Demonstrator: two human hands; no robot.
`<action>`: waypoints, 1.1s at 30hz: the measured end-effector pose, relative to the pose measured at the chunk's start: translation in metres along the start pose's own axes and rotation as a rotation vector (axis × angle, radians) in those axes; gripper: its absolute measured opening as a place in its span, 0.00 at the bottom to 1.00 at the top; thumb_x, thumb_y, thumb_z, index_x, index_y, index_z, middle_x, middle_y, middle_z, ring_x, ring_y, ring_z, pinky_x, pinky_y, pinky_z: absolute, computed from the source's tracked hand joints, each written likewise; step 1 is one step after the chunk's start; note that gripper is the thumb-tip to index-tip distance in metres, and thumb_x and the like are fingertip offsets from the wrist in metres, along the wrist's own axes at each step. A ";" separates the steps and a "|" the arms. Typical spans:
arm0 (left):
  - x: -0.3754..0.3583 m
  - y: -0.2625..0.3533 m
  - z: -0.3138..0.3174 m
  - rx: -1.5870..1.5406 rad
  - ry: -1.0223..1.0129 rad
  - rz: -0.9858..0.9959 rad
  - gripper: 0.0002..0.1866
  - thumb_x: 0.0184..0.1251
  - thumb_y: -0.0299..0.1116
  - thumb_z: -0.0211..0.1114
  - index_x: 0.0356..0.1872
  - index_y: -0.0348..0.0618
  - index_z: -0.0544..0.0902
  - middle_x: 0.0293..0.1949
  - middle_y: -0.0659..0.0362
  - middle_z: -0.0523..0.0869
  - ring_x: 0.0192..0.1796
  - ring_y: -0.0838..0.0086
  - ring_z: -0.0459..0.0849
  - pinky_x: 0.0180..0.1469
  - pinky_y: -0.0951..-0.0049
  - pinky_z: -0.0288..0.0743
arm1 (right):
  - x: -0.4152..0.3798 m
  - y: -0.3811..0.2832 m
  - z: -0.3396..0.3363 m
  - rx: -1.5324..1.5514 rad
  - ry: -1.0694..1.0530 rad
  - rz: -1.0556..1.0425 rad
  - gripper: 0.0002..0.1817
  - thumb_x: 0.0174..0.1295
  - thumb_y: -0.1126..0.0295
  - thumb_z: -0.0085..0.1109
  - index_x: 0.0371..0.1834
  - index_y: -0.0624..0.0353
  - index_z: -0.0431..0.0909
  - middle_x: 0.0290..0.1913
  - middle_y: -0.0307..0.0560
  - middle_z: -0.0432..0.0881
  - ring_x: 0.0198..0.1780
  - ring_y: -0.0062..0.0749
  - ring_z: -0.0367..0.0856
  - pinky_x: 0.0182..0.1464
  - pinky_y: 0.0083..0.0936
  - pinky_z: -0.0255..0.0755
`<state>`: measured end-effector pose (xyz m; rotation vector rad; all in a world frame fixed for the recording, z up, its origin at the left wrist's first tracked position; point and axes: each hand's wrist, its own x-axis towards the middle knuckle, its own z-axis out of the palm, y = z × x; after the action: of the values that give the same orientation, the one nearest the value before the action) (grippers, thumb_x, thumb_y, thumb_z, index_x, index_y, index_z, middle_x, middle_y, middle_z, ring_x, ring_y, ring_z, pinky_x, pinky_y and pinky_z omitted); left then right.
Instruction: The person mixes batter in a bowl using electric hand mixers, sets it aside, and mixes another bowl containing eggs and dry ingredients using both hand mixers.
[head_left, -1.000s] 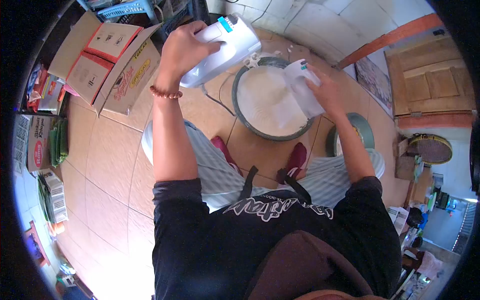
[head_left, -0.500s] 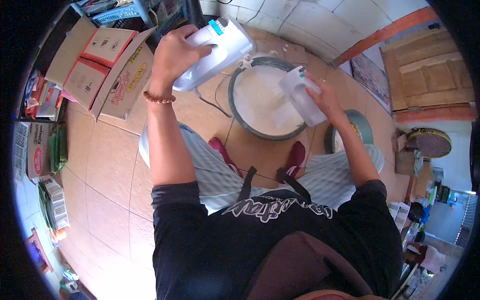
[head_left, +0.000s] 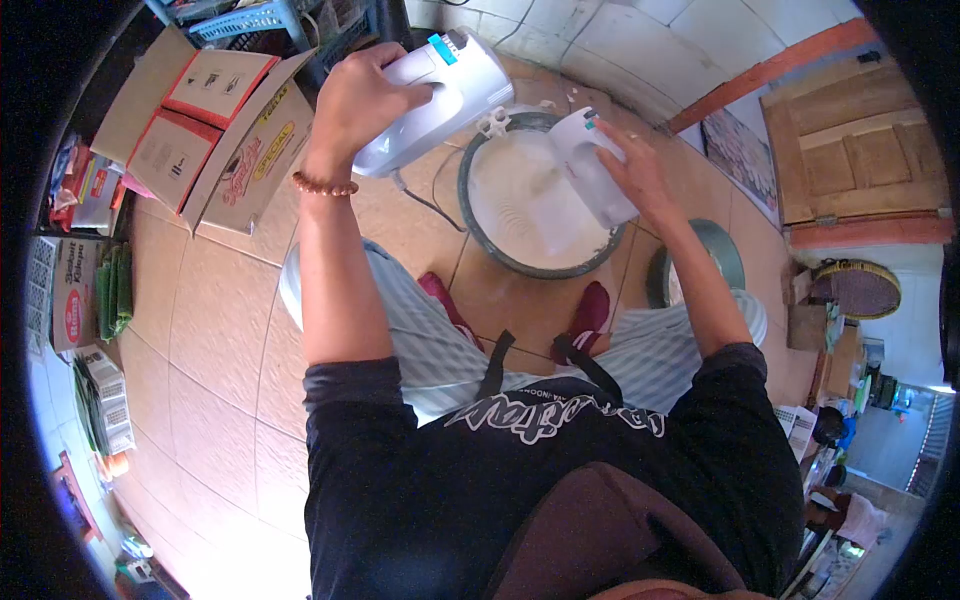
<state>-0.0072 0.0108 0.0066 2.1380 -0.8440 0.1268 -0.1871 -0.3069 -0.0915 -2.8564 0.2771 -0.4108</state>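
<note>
Left hand [head_left: 365, 100] grips one mixer [head_left: 470, 80], right hand [head_left: 637, 172] another mixer [head_left: 588, 178] partly hiding the basin [head_left: 550, 271].

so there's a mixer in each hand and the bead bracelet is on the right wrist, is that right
Not quite: the head view shows the bracelet on the left wrist, not the right. The rest stands: the left hand holds one mixer, the right hand the other mixer.
</note>
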 end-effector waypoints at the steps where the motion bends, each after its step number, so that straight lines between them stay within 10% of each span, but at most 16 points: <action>1: 0.000 -0.003 0.001 0.017 0.016 0.018 0.19 0.40 0.41 0.68 0.34 0.40 0.82 0.27 0.49 0.83 0.29 0.61 0.83 0.35 0.67 0.74 | 0.001 0.001 0.002 -0.003 -0.003 0.000 0.22 0.58 0.61 0.56 0.59 0.39 0.71 0.42 0.60 0.78 0.41 0.51 0.78 0.45 0.39 0.71; 20: 0.001 0.000 -0.001 0.023 -0.020 -0.015 0.21 0.38 0.42 0.68 0.35 0.41 0.83 0.29 0.49 0.84 0.32 0.59 0.83 0.39 0.67 0.75 | 0.034 -0.004 0.053 0.123 0.236 -0.116 0.22 0.58 0.60 0.57 0.57 0.46 0.73 0.36 0.61 0.78 0.36 0.53 0.78 0.41 0.41 0.71; 23: 0.001 -0.005 0.001 0.063 0.011 0.000 0.21 0.38 0.42 0.68 0.35 0.41 0.83 0.29 0.49 0.84 0.32 0.59 0.83 0.39 0.67 0.75 | 0.030 -0.013 0.039 0.186 0.031 0.073 0.24 0.58 0.59 0.57 0.60 0.44 0.70 0.52 0.58 0.76 0.55 0.53 0.72 0.57 0.40 0.66; 26: 0.002 -0.005 0.002 0.046 0.002 -0.007 0.21 0.38 0.42 0.68 0.35 0.41 0.83 0.30 0.49 0.84 0.33 0.59 0.84 0.39 0.67 0.75 | 0.029 -0.001 0.049 0.063 0.232 -0.096 0.22 0.58 0.60 0.57 0.58 0.42 0.72 0.36 0.61 0.77 0.38 0.55 0.78 0.41 0.41 0.71; 33: 0.001 -0.002 0.003 0.023 -0.018 -0.013 0.20 0.39 0.42 0.68 0.34 0.41 0.83 0.31 0.49 0.84 0.33 0.59 0.83 0.39 0.66 0.75 | 0.030 -0.002 0.039 0.078 0.241 -0.102 0.22 0.59 0.63 0.56 0.58 0.40 0.72 0.35 0.62 0.76 0.39 0.56 0.77 0.41 0.42 0.71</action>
<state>-0.0053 0.0089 0.0035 2.1682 -0.8432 0.1111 -0.1466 -0.3032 -0.1196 -2.7523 0.1540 -0.7710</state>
